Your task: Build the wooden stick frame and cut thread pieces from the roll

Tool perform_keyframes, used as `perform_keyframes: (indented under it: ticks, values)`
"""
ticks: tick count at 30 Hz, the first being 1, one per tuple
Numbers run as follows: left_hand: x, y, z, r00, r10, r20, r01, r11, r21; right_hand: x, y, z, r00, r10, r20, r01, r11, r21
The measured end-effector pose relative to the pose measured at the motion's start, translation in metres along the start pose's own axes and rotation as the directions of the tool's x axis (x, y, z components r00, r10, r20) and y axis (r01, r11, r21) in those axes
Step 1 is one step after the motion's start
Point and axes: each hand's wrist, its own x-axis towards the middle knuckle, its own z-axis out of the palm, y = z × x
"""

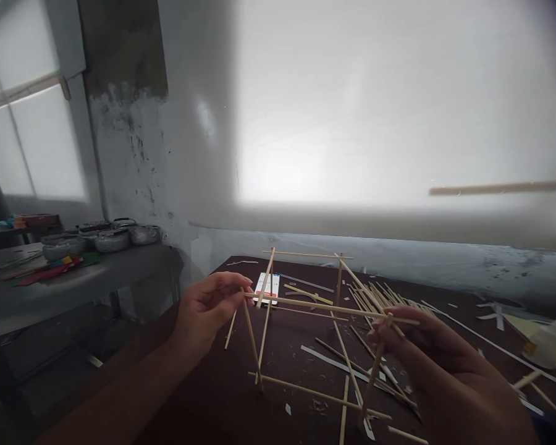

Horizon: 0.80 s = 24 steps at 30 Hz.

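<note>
A box-like frame of thin wooden sticks stands on the dark brown table. My left hand pinches the left end of a horizontal upper stick at a corner of the frame. My right hand pinches the right end of the same stick, where an upright stick meets it. Loose sticks lie in a pile behind the frame.
A phone lies on the table behind the frame. White paper strips and scraps are scattered about. A glue bottle sits at the right edge. A grey side table with tins stands to the left, under a window.
</note>
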Motion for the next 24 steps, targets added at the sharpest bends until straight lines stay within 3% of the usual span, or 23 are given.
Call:
perform_keyframes:
  ticks: [10, 19, 24]
  values:
    - [0.002, -0.006, -0.002, 0.999, 0.028, -0.041, -0.026, 0.998, 0.049, -0.001, -0.001, -0.002, 1.0, 0.014, 0.021, -0.015, 1.0, 0.009]
    - [-0.006, 0.001, 0.008, 0.966, 0.24, -0.094, -0.209, 0.943, 0.259, -0.003, -0.004, 0.001, 1.0, 0.022, 0.021, -0.022, 0.999, -0.031]
    - [-0.007, 0.002, 0.009, 0.956, 0.275, -0.102, -0.225, 0.91, 0.347, -0.003, -0.005, 0.002, 1.0, -0.001, 0.004, 0.002, 0.999, -0.054]
